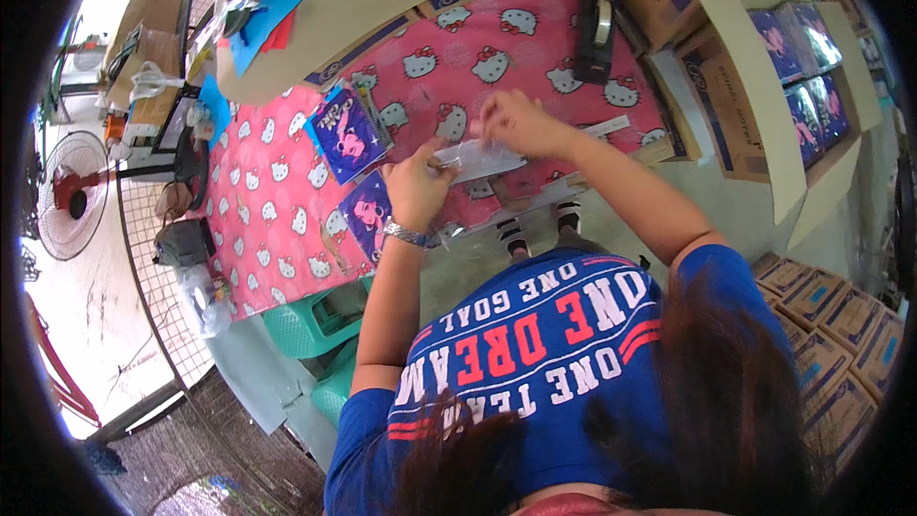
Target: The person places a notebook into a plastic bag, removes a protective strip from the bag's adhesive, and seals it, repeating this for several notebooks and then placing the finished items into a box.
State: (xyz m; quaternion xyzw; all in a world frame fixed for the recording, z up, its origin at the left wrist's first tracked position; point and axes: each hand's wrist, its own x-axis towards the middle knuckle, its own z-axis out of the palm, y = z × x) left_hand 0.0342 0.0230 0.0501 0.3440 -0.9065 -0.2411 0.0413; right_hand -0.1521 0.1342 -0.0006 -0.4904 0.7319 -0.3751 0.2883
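My left hand [417, 187] pinches the near-left end of a clear plastic sleeve [478, 162] that has a white part inside or under it. My right hand [523, 124] is held at the sleeve's far edge, fingers curled together; whatever is between its fingertips is too small to make out. Beside my left hand, on the pink patterned cloth [277, 201], lie purple notebooks with a drawn figure on the cover: one stack [349, 134] farther off, and another notebook [366, 214] close to my left wrist.
A black tape dispenser [593, 38] stands at the table's far right. An open carton [731, 100] with purple packs [802, 76] is on the right. More boxes [826, 325] are stacked lower right. Green stools [315, 320] sit under the near-left edge; a fan [72, 193] stands left.
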